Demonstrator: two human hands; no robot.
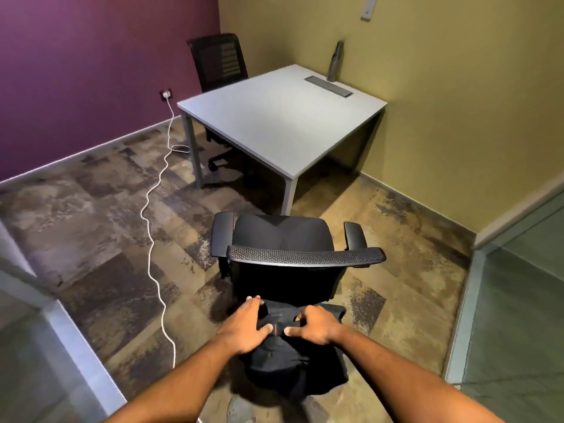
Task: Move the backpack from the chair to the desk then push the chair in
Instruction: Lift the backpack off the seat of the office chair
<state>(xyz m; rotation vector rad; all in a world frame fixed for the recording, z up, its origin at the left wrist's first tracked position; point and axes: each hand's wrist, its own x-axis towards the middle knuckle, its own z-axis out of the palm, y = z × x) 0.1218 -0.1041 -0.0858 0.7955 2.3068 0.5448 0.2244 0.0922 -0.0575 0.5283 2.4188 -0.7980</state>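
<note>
The black backpack (283, 355) hangs low in front of me, just behind the backrest of the black office chair (282, 236). My left hand (247, 325) and my right hand (314, 328) both grip its top, either side of a small orange mark. The chair faces away from me with its seat bare and stands on the carpet a short way from the near corner of the light grey desk (274, 123). The lower part of the backpack hides the chair's base.
A second black chair (218, 59) is tucked in at the desk's far side. A grey bottle (334, 61) and a cable slot (329, 86) sit at the desk's back edge. A white cable (152, 239) runs from a wall socket (166, 94) across the floor. Glass partitions stand left and right.
</note>
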